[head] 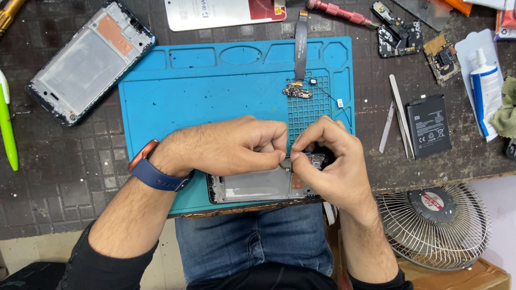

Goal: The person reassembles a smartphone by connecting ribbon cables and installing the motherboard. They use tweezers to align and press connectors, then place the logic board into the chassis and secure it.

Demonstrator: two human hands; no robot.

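An opened phone frame (258, 187) lies at the near edge of a blue work mat (188, 91). My left hand (226, 146), with a blue-strapped watch on the wrist, rests over the frame's upper part, its fingertips pinched together. My right hand (328, 161) meets it from the right, fingers curled on the frame's top right corner, where dark parts show. What the fingertips pinch is too small to tell. A small circuit board with a flat grey ribbon cable (300, 51) lies on the mat above the hands.
A second phone frame (88, 62) lies at the far left, next to a green pen (7, 129). A black battery (428, 126), white tweezers (399, 113), circuit boards (399, 35), a red screwdriver (338, 12) and a white tube (486, 88) sit at the right. A fan (435, 225) stands below the table edge.
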